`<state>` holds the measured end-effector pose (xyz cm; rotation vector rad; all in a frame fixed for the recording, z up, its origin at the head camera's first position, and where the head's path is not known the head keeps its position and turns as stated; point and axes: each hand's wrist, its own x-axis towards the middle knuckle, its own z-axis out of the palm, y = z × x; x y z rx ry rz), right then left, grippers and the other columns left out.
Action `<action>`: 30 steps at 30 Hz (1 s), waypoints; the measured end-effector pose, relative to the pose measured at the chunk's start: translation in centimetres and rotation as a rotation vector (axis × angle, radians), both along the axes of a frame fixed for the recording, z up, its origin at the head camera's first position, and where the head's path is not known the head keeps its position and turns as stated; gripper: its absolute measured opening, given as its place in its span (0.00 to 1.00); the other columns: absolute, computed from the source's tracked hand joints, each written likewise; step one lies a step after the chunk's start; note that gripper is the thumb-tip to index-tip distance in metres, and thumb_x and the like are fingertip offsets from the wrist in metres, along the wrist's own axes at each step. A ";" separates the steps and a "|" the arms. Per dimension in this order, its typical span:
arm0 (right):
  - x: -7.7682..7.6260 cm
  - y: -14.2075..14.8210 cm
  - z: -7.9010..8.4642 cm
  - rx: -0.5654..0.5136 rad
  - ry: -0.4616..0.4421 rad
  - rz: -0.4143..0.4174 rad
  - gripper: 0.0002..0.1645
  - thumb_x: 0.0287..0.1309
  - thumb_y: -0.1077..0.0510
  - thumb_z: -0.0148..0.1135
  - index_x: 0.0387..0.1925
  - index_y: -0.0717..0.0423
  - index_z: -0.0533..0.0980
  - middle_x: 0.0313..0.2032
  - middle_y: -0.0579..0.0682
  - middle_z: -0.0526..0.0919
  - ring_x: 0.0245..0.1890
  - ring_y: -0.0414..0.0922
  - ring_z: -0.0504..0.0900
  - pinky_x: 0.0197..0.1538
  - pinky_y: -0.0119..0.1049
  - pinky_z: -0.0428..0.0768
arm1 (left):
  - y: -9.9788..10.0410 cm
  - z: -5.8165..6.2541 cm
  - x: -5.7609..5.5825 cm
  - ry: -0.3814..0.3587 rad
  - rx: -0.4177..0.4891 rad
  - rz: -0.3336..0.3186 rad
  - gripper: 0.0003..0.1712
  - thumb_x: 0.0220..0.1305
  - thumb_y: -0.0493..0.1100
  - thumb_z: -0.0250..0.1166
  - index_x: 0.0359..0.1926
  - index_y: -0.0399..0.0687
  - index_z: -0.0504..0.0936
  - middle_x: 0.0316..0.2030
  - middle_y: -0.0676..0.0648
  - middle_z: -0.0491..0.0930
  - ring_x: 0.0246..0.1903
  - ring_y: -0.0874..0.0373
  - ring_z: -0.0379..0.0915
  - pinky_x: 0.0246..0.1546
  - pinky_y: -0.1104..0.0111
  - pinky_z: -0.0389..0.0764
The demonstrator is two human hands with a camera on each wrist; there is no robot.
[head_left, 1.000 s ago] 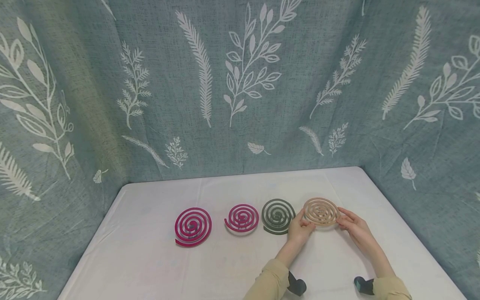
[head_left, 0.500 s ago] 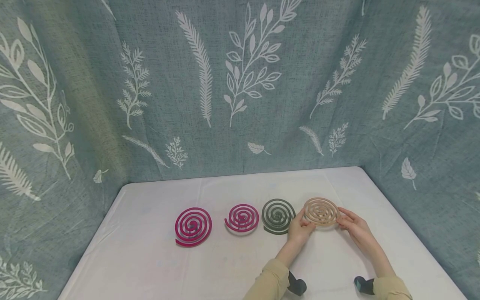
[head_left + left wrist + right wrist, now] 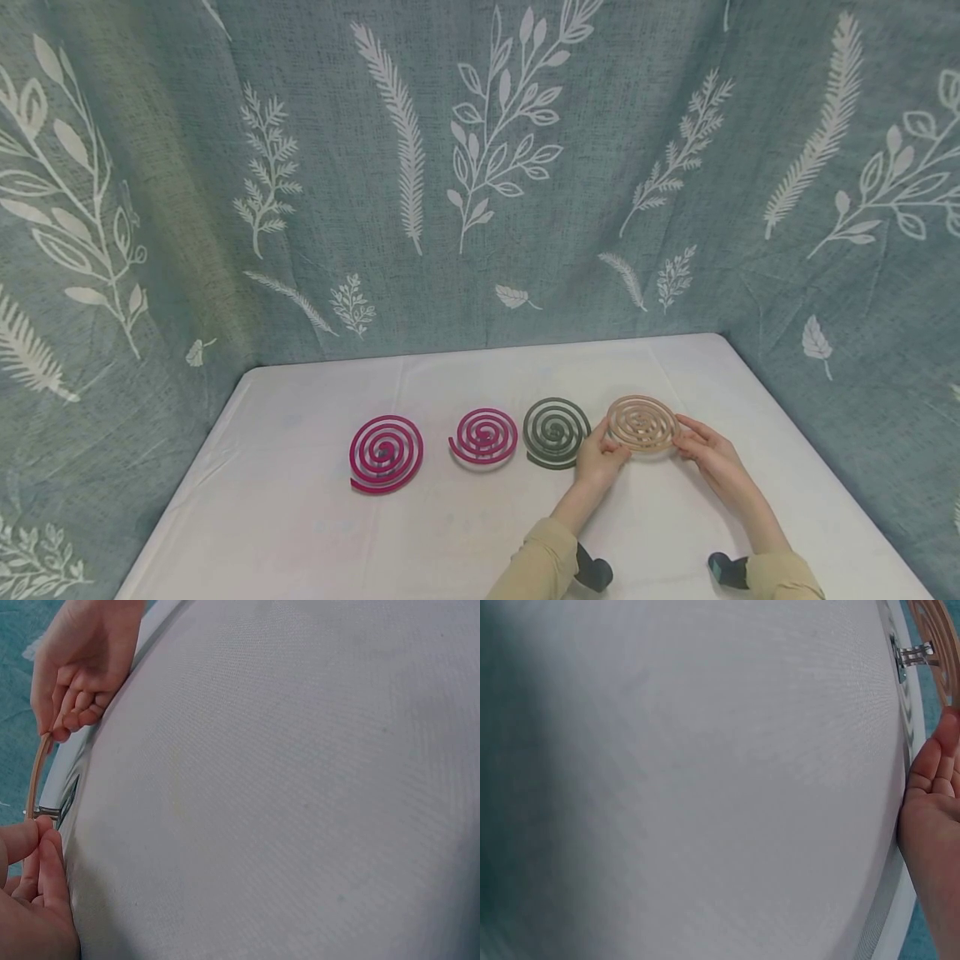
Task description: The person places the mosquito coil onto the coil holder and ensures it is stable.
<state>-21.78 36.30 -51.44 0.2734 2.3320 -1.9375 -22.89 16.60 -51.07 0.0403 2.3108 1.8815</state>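
A tan mosquito coil (image 3: pixel 641 424) lies level at the right of the table, raised on a small metal stand (image 3: pixel 915 654). On its left edge my left hand (image 3: pixel 598 461) pinches the rim between thumb and fingers. My right hand (image 3: pixel 711 457) pinches the opposite edge. Just left of my left hand is a dark green coil (image 3: pixel 555 431); the hand overlaps its right edge in the head view, and whether they touch I cannot tell. In the left wrist view the tan coil is edge-on, with both hands at it.
Further left on the white table (image 3: pixel 450 533) are a magenta coil (image 3: pixel 484 433) and another, larger-looking magenta coil (image 3: pixel 385 452). Blue-green cloth (image 3: pixel 322 208) with white leaf prints hangs behind and at both sides. Dark devices sit at both wrists.
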 end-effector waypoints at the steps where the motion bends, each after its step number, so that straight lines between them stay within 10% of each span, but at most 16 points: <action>1: 0.0 0.0 0.0 -0.003 0.001 0.000 0.40 0.65 0.58 0.54 0.70 0.68 0.49 0.31 0.31 0.75 0.34 0.29 0.74 0.42 0.22 0.75 | 0.0 0.0 0.0 -0.001 0.001 0.000 0.36 0.55 0.33 0.65 0.66 0.40 0.66 0.22 0.54 0.74 0.21 0.70 0.65 0.22 0.82 0.68; 30: 0.0 0.0 -0.1 -0.024 0.005 0.009 0.41 0.64 0.59 0.55 0.70 0.69 0.48 0.31 0.31 0.75 0.35 0.29 0.74 0.42 0.21 0.75 | 0.0 0.1 0.1 0.009 -0.005 -0.001 0.36 0.55 0.33 0.65 0.66 0.40 0.66 0.22 0.53 0.74 0.21 0.70 0.65 0.21 0.82 0.67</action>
